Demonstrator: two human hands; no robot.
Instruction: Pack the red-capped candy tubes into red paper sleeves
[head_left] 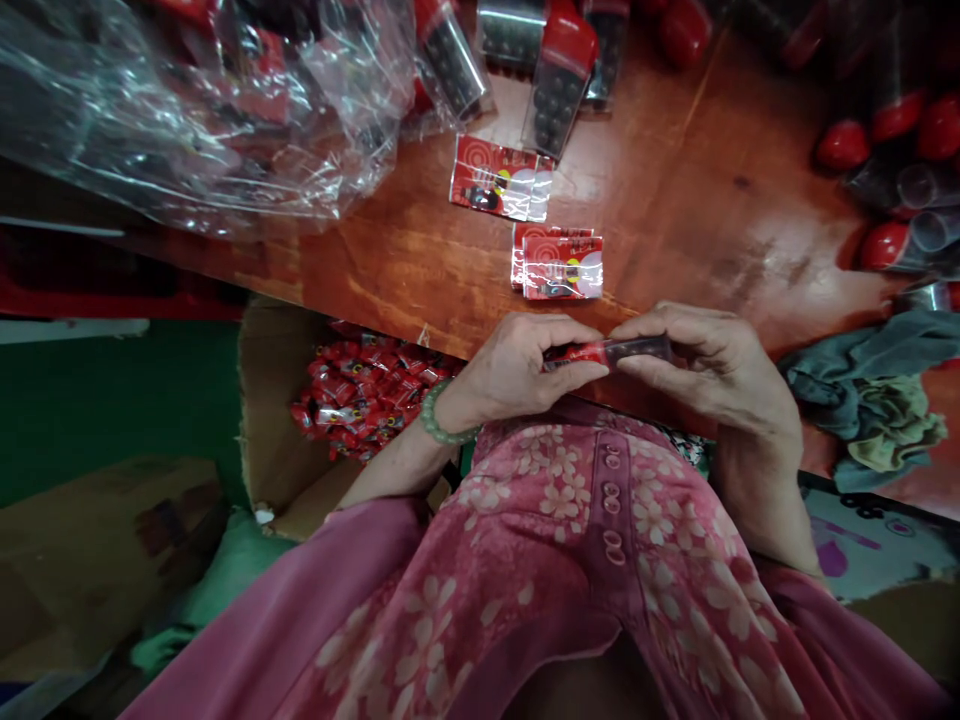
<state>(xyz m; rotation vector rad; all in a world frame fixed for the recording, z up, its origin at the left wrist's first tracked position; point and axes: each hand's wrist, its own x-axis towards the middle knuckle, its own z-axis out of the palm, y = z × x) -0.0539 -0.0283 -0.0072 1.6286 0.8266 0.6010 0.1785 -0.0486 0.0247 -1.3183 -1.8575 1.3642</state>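
Both of my hands are closed on one small clear tube of dark balls [636, 348], held lying sideways just over the table's near edge. My left hand [517, 365] pinches its left end, where a red printed sleeve [587, 353] shows between thumb and fingers. On the tube's dark right end sit the thumb and fingers of my right hand [709, 362]. Just beyond the hands lies a short stack of flat red printed sleeves [562, 266], and farther back a second stack [499, 180]. Whether the sleeve fully covers the left end is hidden by my fingers.
Red-capped tubes of dark balls [559, 85] lie at the back of the wooden table [390, 270], more at right [889, 245]. A clear plastic bag [300, 130] covers the back left. A cardboard box [274, 420] of red-wrapped pieces [360, 390] stands below. Cloths [870, 390] lie right.
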